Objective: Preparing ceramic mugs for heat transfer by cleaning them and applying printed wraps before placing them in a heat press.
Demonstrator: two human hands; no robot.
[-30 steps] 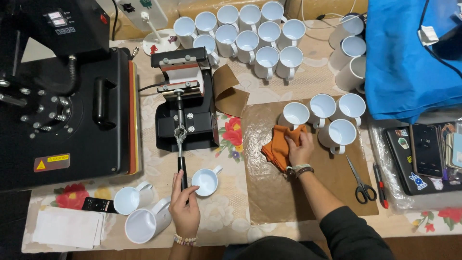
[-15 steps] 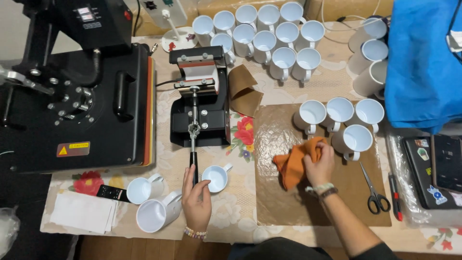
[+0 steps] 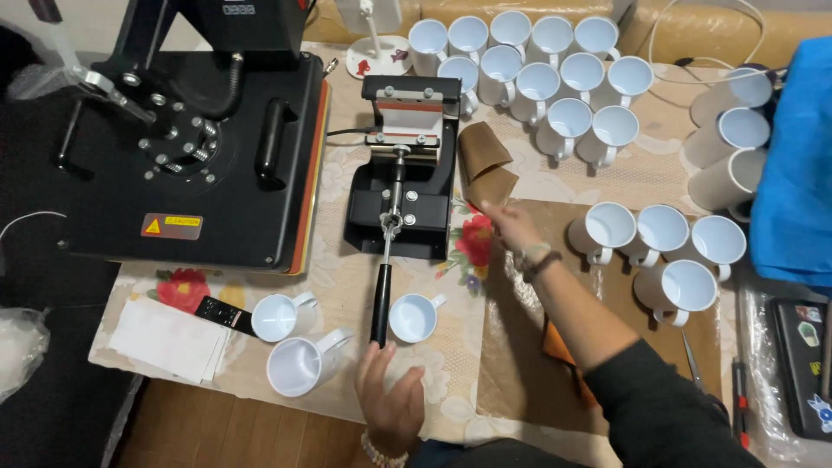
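My left hand (image 3: 390, 394) rests at the table's near edge, its fingertips touching the black end of the mug press handle (image 3: 381, 303). The black mug press (image 3: 403, 173) stands in the middle with its lever pointing toward me. A small white mug (image 3: 414, 317) sits just right of the handle. My right hand (image 3: 516, 227) holds nothing and reaches, fingers apart, toward a folded brown sheet (image 3: 485, 165) beside the press. The orange cloth (image 3: 559, 347) lies on the brown paper mat (image 3: 520, 347), partly hidden under my forearm.
A large black heat press (image 3: 199, 147) fills the left. Several white mugs (image 3: 537, 78) crowd the back, more mugs (image 3: 663, 230) stand on the right. Two mugs (image 3: 279, 316) and white paper (image 3: 169, 338) lie front left. Scissors (image 3: 693, 364) and blue fabric (image 3: 797, 173) are at right.
My right hand let go of the orange cloth and moved left and away toward the folded brown sheet. My left hand slid down to the handle's end.
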